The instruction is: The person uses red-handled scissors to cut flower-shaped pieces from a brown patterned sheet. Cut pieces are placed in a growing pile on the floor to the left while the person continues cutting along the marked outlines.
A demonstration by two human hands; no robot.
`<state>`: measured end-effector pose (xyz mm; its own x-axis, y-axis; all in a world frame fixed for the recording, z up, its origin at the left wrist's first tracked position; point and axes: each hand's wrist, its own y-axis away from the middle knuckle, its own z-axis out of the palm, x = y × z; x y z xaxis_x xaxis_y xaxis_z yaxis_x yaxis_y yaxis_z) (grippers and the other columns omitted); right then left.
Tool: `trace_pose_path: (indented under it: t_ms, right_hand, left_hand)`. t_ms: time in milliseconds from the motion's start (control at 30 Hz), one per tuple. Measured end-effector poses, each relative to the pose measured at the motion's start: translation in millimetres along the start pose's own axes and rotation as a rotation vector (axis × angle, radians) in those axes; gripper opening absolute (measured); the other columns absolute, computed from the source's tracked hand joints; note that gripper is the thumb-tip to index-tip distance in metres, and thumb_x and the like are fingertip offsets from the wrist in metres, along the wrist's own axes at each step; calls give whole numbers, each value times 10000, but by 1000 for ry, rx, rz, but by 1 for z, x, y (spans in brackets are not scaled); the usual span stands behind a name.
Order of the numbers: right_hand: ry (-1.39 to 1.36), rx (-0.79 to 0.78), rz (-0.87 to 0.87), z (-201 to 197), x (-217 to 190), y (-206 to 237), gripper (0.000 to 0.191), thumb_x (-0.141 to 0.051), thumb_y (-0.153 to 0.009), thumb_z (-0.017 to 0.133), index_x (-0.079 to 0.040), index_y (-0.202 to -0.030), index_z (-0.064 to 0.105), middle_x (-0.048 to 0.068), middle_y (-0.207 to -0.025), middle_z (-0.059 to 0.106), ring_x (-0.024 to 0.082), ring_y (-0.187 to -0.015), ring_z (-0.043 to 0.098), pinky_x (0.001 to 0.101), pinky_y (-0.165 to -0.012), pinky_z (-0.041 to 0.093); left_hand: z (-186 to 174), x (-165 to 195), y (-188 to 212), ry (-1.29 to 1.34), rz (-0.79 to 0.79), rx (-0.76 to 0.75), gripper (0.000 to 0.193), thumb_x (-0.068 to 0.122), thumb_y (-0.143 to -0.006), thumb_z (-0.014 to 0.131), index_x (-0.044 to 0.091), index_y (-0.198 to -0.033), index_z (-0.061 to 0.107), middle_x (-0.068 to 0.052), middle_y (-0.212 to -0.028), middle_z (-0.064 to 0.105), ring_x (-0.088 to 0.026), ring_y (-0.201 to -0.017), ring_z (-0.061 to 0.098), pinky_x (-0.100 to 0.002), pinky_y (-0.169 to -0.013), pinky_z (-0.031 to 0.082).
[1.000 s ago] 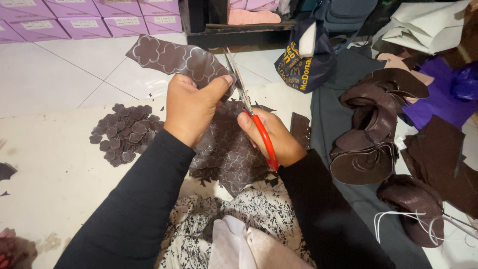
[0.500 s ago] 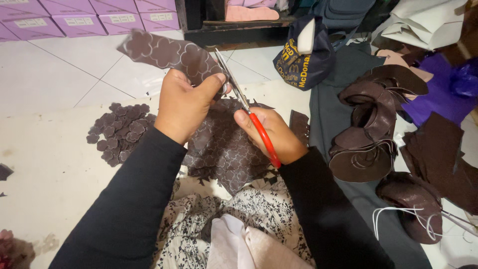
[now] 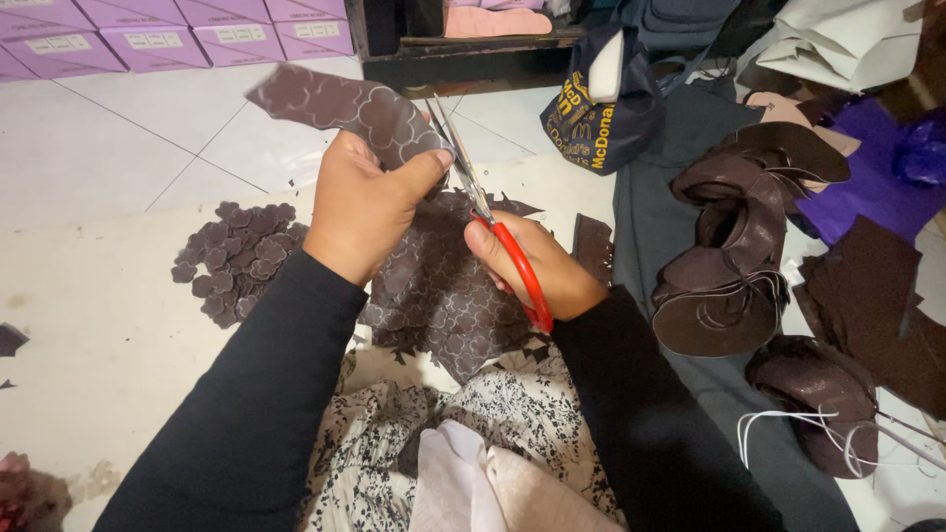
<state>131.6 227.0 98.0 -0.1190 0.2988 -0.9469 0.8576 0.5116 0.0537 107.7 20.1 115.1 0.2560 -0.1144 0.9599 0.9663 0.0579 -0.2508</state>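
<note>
Mid-cut, by the look of it — red-handled scissors (image 3: 498, 232) gripped in the right hand (image 3: 537, 271), fingers curled through the loops, blades parted against the brown patterned sheet (image 3: 345, 108). Left hand (image 3: 370, 207) just left of the scissors, thumb and fingers pinching the sheet's edge. Next: closing along a scalloped outline — sheet kept taut. Pile of cut pieces (image 3: 236, 256) further left.

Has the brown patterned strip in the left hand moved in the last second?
Yes. The brown patterned strip in the left hand has shifted slightly left, relative to the pile of cut-out pieces on the floor.
</note>
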Motion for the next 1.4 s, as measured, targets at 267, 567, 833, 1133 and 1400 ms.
trace_pose_path:
  t_ms: [267,567,833,1133,1400]
  right_hand:
    - [22,103,74,4,0,-1,511,-558,-1018,517,-108,-777,492,-75,-654,407,47,-594,354,264,-500,303]
    - [-92,184,90,4,7,-5,501,-548,-994,533,-88,-795,538,-31,-621,464,85,-538,406,269,-487,330]
    - [-50,90,148,-1,16,-9,582,-637,-974,454,-71,-885,560,-1,-680,528,102,-604,534,259,-566,463]
    - [-24,7,27,4,15,-5,591,-660,-980,450,-82,-927,562,-26,-744,496,83,-658,520,253,-589,468]
    - [53,14,32,2,7,-3,581,-670,-970,453,-99,-890,520,-40,-727,452,80,-643,504,261,-580,460]
  left_hand:
    - [-1,-7,-1,-173,-19,81,297,149,-841,825,-14,-940,597,-73,-921,720,-83,-799,654,-240,-676,546]
    - [4,0,-2,50,-147,-70,331,62,-911,673,8,-1131,432,-117,-1025,665,-114,-773,745,-240,-592,587]
    - [-2,-4,-3,123,-121,-135,169,31,-971,665,36,-1138,638,-35,-915,682,-65,-719,574,-217,-594,441]
    - [-2,-14,-3,150,3,-155,208,-1,-992,635,17,-1196,597,-7,-988,704,-54,-843,651,-216,-741,533]
    - [0,-7,3,61,85,-113,284,-12,-982,668,3,-1252,584,19,-968,708,0,-782,610,-168,-674,482]
